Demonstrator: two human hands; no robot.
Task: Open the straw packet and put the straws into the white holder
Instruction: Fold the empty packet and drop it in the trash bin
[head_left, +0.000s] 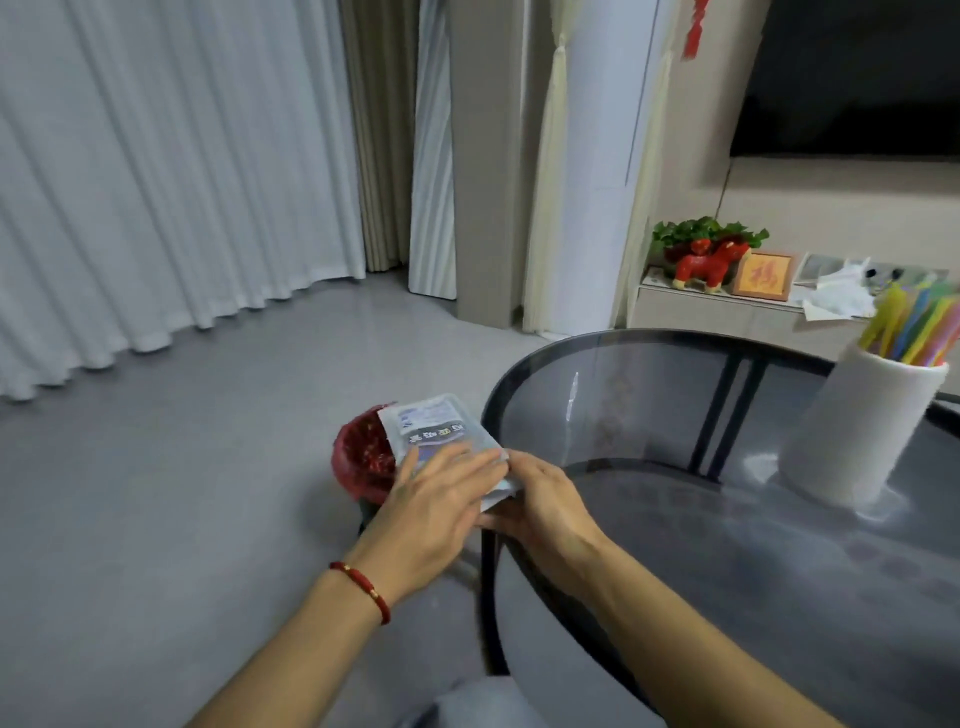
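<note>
Hands: left (441, 499) flat on packet (441, 431); right (540, 499) grips it.

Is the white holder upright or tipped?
Upright: the white holder stands on the glass table, colored straws sticking out its open top.

one head-worn wide-angle view looks forward and down, close over both hands at the table (675, 519) edge, floor (208, 493) and curtains (156, 182) beyond.
</note>
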